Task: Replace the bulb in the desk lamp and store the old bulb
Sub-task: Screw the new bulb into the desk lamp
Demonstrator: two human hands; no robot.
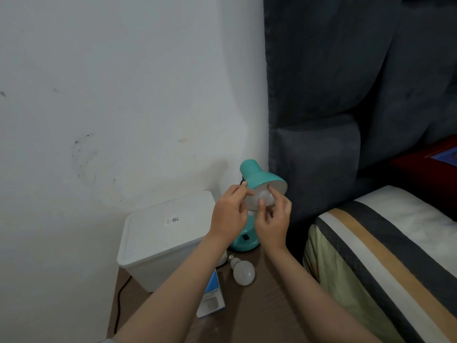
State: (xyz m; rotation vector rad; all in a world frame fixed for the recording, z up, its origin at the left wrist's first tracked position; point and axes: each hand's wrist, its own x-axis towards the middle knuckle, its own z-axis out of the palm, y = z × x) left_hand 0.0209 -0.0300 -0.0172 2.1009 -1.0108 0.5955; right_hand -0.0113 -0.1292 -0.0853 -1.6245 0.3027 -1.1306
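Dim, flat indoor light (soft shadows), slight wide-angle edge bending

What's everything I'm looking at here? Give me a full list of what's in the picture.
Desk lamp: one, teal, standing at the back of the table by the wall, shade tilted toward the camera.
Bulb in the shade: one, white, inside the lamp's shade.
Loose bulb: one, white, lying on the table in front of the lamp's base.
Bulb box: one, blue and white, lying on the table near the loose bulb.
Storage bin: one, white, lidded, left of the lamp.
Table: one, brown wood.
Cord: one, dark, at the table's left edge.
Bed: one, striped cover, on the right.
Headboard: one, dark grey, padded.
Left hand: touches the shade's rim.
Right hand: fingers round the bulb in the shade.
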